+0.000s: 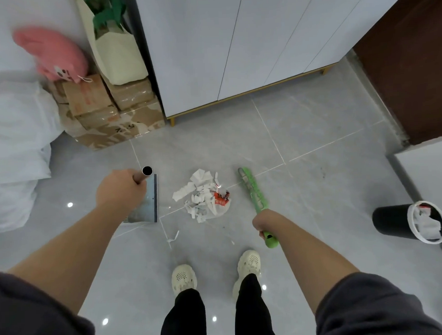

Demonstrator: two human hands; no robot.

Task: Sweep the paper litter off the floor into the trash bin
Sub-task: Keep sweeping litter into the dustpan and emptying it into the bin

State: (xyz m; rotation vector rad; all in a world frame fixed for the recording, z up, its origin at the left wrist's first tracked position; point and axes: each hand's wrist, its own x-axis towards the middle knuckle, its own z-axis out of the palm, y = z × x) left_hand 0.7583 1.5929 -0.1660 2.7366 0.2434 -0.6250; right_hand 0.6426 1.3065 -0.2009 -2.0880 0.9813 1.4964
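A: Where is the paper litter (202, 194) right now?

B: Gathered in one loose heap on the floor (304, 179), white scraps with a red-printed wrapper among them, just ahead of the person's shoes. One stray twist of paper (173, 237) lies a little nearer the shoes than the heap, apart from it.

A: And the tools?

B: The dustpan (146, 201) sits on the floor just to the left of the heap, its edge facing the heap but not touching it. The left hand (118, 190) has its grip wrapped tight around the dustpan's tubular handle. To the right of the heap is the green broom (254, 191), head down by the paper; the right hand (264, 222) has its grip closed around the green shaft.

A: The trash bin?

B: The trash bin (411, 225), black with a white rim, stands well to the right of the heap, beyond the broom. Some paper already shows inside it.

A: So how far along?

B: I'd judge roughly midway. The collecting looks done, bar that stray twist, and the bin already holds some. No paper shows on the part of the pan I can see. Pushing the heap onto the pan, fetching the stray, and tipping it all into the bin are left.
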